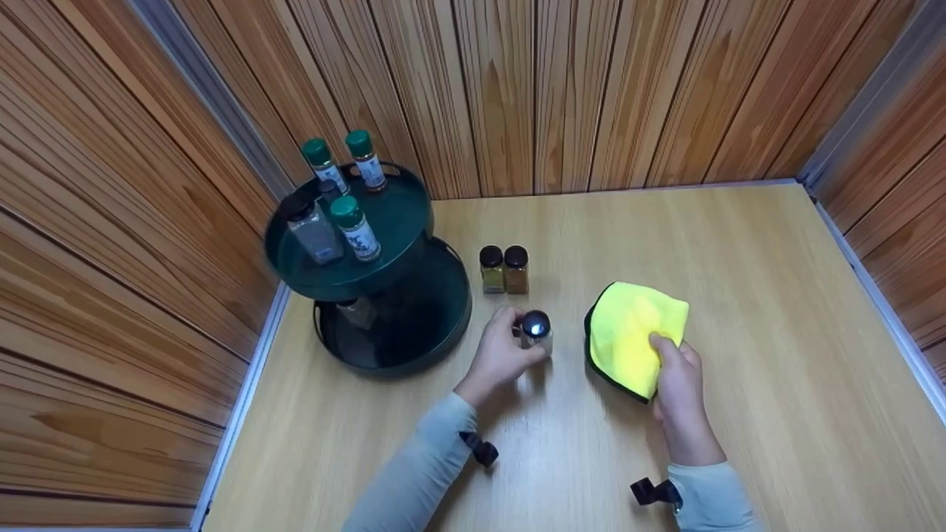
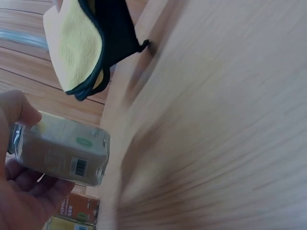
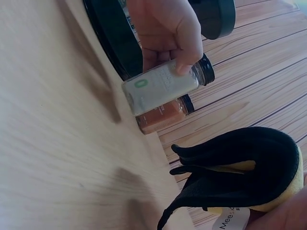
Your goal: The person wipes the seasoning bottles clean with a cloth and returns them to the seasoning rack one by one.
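In the head view my left hand (image 1: pixel 504 355) grips a spice jar with a shiny dark cap (image 1: pixel 536 324). The left wrist view shows the thumb and fingers around the clear jar (image 2: pixel 62 149), which is held near the table. My right hand (image 1: pixel 680 383) pinches a folded yellow cloth (image 1: pixel 632 332) with black edging, to the right of the jar. In the right wrist view the cloth's dark side (image 3: pixel 259 143) and a white tag show, and the gripped jar (image 3: pixel 163 88) is tilted.
Two dark-capped jars (image 1: pixel 516 270) stand together behind my left hand. At the left is a two-tier dark green rack (image 1: pixel 399 355); its top tier holds several bottles (image 1: pixel 359 233), and a jar (image 1: pixel 358 312) sits on the lower tier. Wood-panelled walls (image 1: pixel 554 96) enclose the table (image 1: pixel 776 310).
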Demonstrator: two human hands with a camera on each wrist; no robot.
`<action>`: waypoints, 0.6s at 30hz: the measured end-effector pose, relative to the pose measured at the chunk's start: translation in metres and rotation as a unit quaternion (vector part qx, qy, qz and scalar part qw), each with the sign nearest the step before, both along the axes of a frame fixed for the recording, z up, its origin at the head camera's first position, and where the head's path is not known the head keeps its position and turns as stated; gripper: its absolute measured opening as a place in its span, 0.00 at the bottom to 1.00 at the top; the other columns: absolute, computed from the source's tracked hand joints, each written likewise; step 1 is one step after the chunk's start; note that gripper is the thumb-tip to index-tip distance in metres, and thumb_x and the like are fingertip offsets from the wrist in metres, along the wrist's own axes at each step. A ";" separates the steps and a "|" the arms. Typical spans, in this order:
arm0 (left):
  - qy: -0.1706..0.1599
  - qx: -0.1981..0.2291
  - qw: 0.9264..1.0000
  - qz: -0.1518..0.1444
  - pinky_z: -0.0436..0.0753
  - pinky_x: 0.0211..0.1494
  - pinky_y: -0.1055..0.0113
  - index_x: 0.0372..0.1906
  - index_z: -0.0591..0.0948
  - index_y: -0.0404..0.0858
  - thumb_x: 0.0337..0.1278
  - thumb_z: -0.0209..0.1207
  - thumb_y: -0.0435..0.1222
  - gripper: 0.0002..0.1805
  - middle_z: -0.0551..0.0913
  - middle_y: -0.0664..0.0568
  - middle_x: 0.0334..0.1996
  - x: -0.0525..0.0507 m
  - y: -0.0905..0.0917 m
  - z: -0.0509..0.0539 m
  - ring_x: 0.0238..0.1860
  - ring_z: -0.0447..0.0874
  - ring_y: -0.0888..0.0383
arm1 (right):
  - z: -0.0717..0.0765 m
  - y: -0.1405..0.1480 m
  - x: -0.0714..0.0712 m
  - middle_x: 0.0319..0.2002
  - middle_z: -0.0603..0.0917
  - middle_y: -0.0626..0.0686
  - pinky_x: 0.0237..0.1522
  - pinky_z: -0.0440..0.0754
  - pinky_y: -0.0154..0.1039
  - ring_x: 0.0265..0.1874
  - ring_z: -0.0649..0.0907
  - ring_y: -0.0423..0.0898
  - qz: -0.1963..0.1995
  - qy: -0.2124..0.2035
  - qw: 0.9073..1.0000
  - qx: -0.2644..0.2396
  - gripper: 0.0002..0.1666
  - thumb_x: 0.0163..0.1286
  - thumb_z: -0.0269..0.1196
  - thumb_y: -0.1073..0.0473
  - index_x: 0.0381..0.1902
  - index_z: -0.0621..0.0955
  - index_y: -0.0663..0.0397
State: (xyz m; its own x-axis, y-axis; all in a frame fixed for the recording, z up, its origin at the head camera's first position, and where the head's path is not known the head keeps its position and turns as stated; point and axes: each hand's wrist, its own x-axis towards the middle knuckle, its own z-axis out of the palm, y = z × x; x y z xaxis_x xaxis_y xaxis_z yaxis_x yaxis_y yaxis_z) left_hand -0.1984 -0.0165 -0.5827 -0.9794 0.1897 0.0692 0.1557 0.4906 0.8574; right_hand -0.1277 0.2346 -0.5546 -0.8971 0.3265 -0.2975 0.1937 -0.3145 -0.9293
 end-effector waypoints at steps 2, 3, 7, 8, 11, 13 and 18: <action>-0.012 0.005 1.000 -0.012 0.81 0.56 0.64 0.51 0.78 0.44 0.42 0.72 0.34 0.25 0.77 0.56 0.48 0.004 0.000 -0.004 0.51 0.77 0.60 | -0.001 -0.002 0.000 0.35 0.82 0.46 0.39 0.83 0.35 0.35 0.84 0.41 0.005 0.000 1.000 0.002 0.17 0.80 0.52 0.54 0.55 0.73 0.62; -0.016 0.004 1.000 -0.017 0.81 0.57 0.64 0.50 0.78 0.45 0.43 0.72 0.34 0.25 0.78 0.56 0.48 0.005 0.001 -0.006 0.51 0.78 0.60 | -0.002 -0.002 0.000 0.36 0.83 0.46 0.39 0.83 0.36 0.36 0.84 0.41 0.008 0.001 1.000 0.003 0.17 0.80 0.52 0.54 0.55 0.73 0.62; -0.032 -0.009 0.999 -0.040 0.80 0.57 0.65 0.49 0.78 0.46 0.44 0.74 0.36 0.24 0.78 0.57 0.48 0.012 0.003 -0.013 0.50 0.78 0.61 | -0.005 -0.002 0.001 0.36 0.82 0.46 0.39 0.83 0.36 0.36 0.83 0.41 0.013 -0.010 1.000 0.008 0.17 0.81 0.51 0.54 0.55 0.73 0.62; -0.039 -0.012 0.998 -0.044 0.80 0.58 0.65 0.49 0.78 0.47 0.45 0.74 0.36 0.24 0.78 0.58 0.48 0.014 0.004 -0.014 0.50 0.78 0.61 | -0.006 -0.002 0.002 0.36 0.82 0.46 0.39 0.83 0.36 0.36 0.83 0.41 0.014 -0.012 1.000 0.010 0.17 0.81 0.51 0.54 0.55 0.73 0.62; -0.054 -0.012 0.997 -0.058 0.79 0.60 0.64 0.50 0.78 0.48 0.46 0.75 0.38 0.24 0.78 0.58 0.49 0.017 0.007 -0.016 0.51 0.77 0.62 | -0.007 -0.003 0.002 0.35 0.82 0.46 0.39 0.83 0.36 0.36 0.83 0.41 0.016 -0.012 1.000 0.014 0.17 0.81 0.51 0.54 0.55 0.72 0.62; -0.055 -0.007 0.996 -0.070 0.79 0.61 0.64 0.51 0.78 0.47 0.47 0.74 0.38 0.25 0.77 0.57 0.50 0.017 0.008 -0.014 0.52 0.77 0.62 | -0.007 -0.004 0.000 0.36 0.82 0.46 0.40 0.82 0.36 0.37 0.83 0.42 0.018 -0.006 1.000 0.015 0.17 0.81 0.51 0.54 0.55 0.72 0.62; -0.056 -0.007 0.993 -0.107 0.78 0.64 0.66 0.55 0.77 0.45 0.48 0.73 0.35 0.26 0.76 0.59 0.51 0.017 0.008 -0.010 0.55 0.77 0.63 | -0.004 -0.009 -0.004 0.36 0.82 0.47 0.41 0.82 0.36 0.37 0.83 0.42 0.022 -0.002 1.000 0.020 0.17 0.81 0.52 0.54 0.55 0.74 0.63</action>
State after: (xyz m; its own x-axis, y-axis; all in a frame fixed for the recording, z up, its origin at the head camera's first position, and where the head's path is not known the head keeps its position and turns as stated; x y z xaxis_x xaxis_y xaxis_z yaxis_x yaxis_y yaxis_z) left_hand -0.1817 -0.0088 -0.5930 -0.9178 0.3948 -0.0412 0.1623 0.4680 0.8687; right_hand -0.1317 0.2256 -0.5585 -0.9101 0.2976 -0.2885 0.2102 -0.2685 -0.9401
